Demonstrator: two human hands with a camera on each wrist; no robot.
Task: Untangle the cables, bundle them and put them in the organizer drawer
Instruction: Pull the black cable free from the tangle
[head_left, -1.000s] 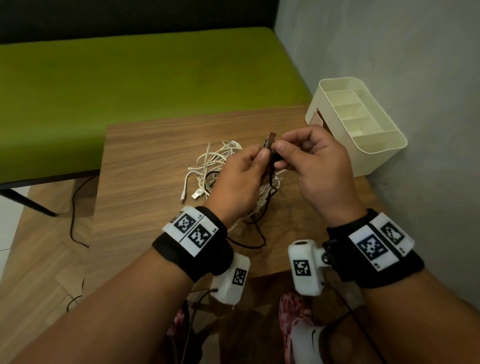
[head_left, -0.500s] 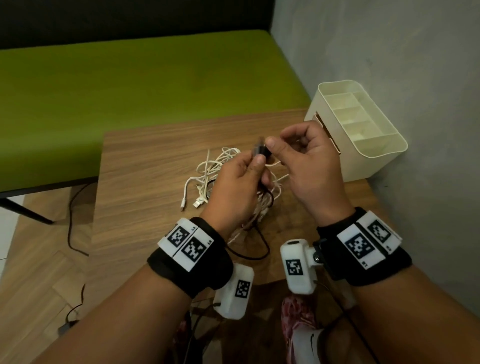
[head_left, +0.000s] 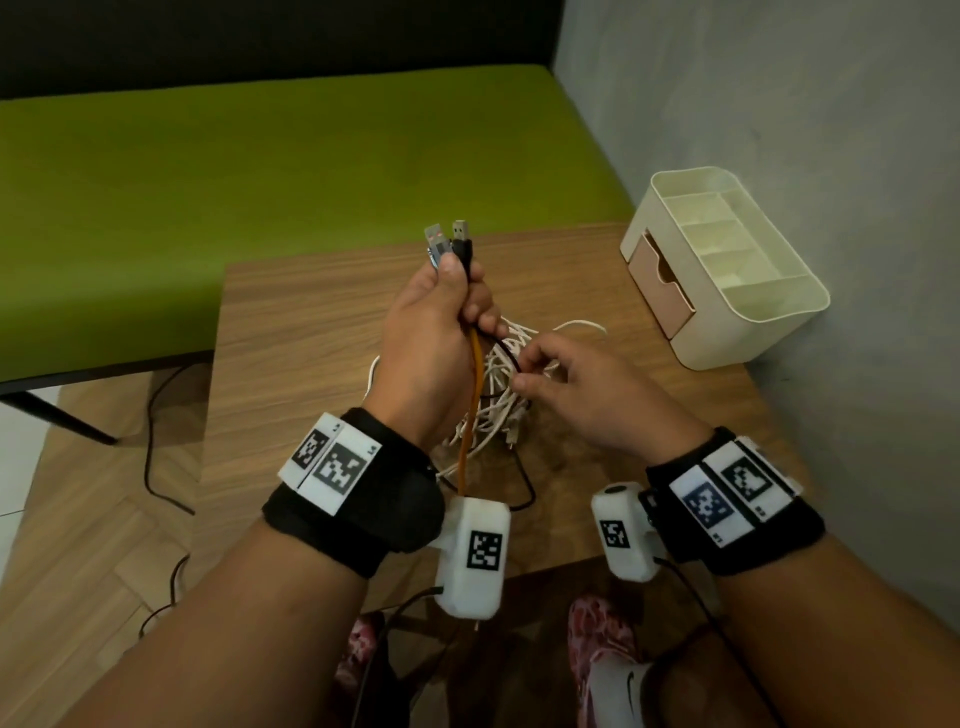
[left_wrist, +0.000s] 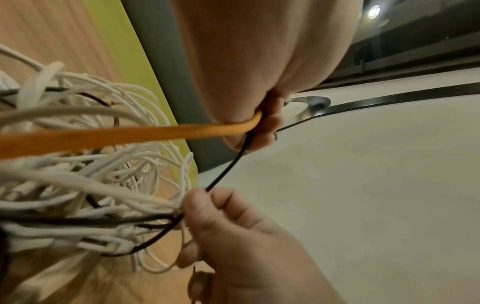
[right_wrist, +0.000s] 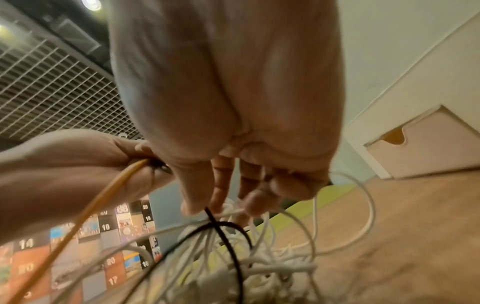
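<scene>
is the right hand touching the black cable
Touching. The left wrist view shows the right hand pinching the black cable between thumb and fingertips beside the white tangle.

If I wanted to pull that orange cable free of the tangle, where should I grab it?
Probably the straight stretch of the orange cable just below the left hand, from the right. There it hangs clear, while lower down it runs behind the white cables.

One orange cable (head_left: 474, 384), one black cable (left_wrist: 225, 171), several tangled white cables (head_left: 501, 410), one organizer (head_left: 748, 291).
</scene>
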